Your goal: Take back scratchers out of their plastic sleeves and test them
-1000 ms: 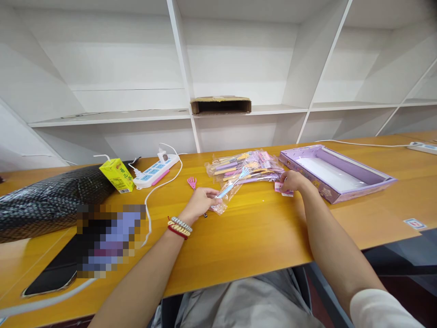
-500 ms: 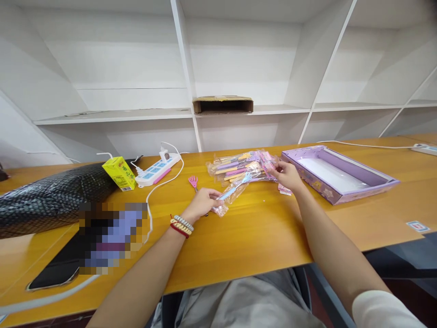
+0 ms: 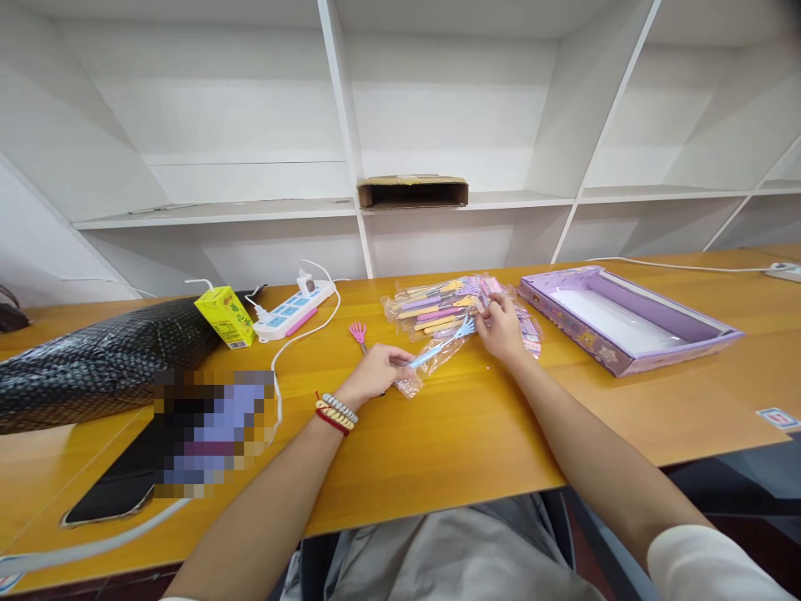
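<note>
My left hand (image 3: 374, 371), wearing beaded bracelets, is closed on the handle end of a light-blue, hand-shaped back scratcher (image 3: 431, 355) in a clear plastic wrapper (image 3: 410, 386). Its blue fingers point up and right towards my right hand (image 3: 499, 327). That hand is closed beside the scratcher's far end, its fingertips pinched at the plastic; exactly what lies between them is hidden. Behind lies a pile of wrapped back scratchers (image 3: 431, 309) in yellow, purple and pink. A pink back scratcher (image 3: 358, 332) with a dark handle rests partly under my left hand.
A shallow purple box (image 3: 619, 363) stands at the right. On the left are a yellow drink carton (image 3: 226, 317), a white power strip (image 3: 294, 313), a black phone (image 3: 113, 476) and a black textured bag (image 3: 113, 359). A cardboard box (image 3: 413, 192) sits on the shelf.
My right hand has moved left, from the pink labels at the pile's right side to the blue back scratcher's far end. My left hand keeps its hold.
</note>
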The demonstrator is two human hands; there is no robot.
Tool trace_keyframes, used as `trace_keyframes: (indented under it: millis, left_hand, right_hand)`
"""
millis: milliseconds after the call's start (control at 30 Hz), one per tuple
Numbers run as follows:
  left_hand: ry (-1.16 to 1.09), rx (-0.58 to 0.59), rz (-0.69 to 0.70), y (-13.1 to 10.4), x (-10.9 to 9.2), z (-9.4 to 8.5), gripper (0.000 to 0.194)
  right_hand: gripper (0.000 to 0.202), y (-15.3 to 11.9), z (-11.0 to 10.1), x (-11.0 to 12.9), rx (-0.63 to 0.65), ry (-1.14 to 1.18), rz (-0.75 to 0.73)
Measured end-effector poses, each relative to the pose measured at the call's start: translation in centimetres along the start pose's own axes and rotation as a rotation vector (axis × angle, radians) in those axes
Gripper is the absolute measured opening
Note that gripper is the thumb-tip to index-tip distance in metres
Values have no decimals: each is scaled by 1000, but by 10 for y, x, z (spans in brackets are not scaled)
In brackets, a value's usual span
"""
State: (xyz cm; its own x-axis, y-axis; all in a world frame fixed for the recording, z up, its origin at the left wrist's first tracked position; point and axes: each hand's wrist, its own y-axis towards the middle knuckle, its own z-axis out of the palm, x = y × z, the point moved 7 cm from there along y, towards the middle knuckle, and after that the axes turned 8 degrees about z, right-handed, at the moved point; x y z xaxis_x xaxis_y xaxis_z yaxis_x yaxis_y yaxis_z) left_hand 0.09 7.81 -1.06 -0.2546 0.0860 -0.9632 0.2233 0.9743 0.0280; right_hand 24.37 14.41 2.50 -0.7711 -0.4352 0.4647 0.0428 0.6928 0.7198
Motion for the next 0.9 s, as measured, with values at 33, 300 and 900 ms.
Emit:
trace_keyframes:
  millis: [33, 300, 900]
  left_hand:
    - [-2, -6, -2, 0, 0, 0, 29]
    - [32, -7, -6, 0, -2, -2, 29]
    - [195, -249, 63, 3, -1, -27, 30]
  right_hand:
    - [8, 1, 1, -4, 7, 23, 16]
    - [17, 2, -2, -22, 62, 59, 247]
    - [35, 5, -3, -42, 54, 553, 573]
